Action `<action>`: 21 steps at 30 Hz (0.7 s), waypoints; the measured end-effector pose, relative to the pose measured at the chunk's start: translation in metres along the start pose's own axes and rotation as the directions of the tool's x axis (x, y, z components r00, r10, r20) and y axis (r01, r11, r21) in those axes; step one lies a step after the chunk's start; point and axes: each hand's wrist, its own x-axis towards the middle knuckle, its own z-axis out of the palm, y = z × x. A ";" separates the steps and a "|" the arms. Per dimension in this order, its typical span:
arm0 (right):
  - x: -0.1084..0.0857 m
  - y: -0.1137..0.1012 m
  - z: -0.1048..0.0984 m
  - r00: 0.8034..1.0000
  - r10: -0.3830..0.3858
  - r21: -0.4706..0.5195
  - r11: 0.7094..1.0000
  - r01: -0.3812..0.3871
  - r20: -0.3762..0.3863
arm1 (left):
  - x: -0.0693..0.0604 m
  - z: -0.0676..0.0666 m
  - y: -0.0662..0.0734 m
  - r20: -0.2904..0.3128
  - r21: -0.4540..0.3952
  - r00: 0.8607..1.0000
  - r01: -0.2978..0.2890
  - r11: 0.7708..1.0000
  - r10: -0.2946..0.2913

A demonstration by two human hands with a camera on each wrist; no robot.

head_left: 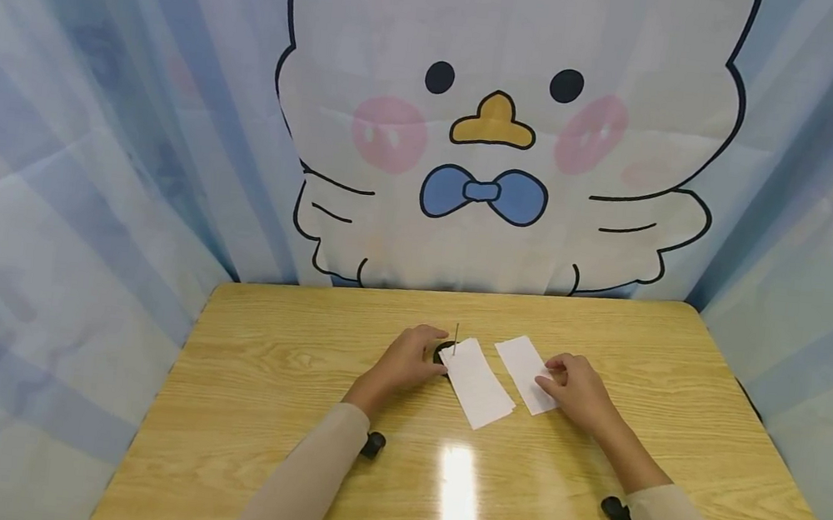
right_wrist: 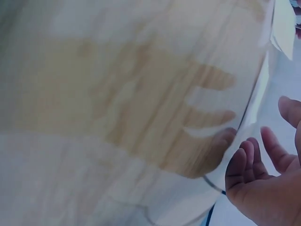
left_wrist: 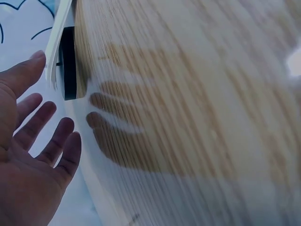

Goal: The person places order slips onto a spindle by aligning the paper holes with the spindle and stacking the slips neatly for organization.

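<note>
A paper spike with a thin upright metal pin [head_left: 456, 331] and a round black base [head_left: 440, 353] stands near the table's middle. Several white paper slips [head_left: 479, 390] are on the pin, slightly fanned, and cover most of the base. Beside the base is my left hand [head_left: 404, 358], thumb close to the slips' edge; its fingers look spread and relaxed in the left wrist view. More white paper [head_left: 521, 369] lies flat to the right. My right hand [head_left: 580, 391] hovers at that paper's right edge, thumb and fingers apart in the right wrist view.
The wooden table [head_left: 266, 413] reflects a bright light strip near its front. A curtain [head_left: 478, 249] with a cartoon bird hangs behind the table, and pale blue curtains [head_left: 48, 258] flank it. Each wrist carries a small black device [head_left: 372, 445].
</note>
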 end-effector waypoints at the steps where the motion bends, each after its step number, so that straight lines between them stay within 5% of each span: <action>1: 0.000 0.001 0.000 1.000 0.004 -0.006 1.000 -0.004 0.002 | 0.000 0.000 0.000 0.003 0.022 1.000 -0.012 1.000 0.012; 7: -0.002 0.010 0.002 1.000 -0.003 -0.017 1.000 0.003 0.000 | 0.001 0.003 -0.001 0.018 0.084 0.999 -0.046 0.995 0.045; 21: -0.009 0.013 0.002 1.000 -0.001 -0.072 0.997 0.000 -0.015 | 0.003 0.008 -0.003 0.015 0.107 1.000 -0.016 0.994 0.014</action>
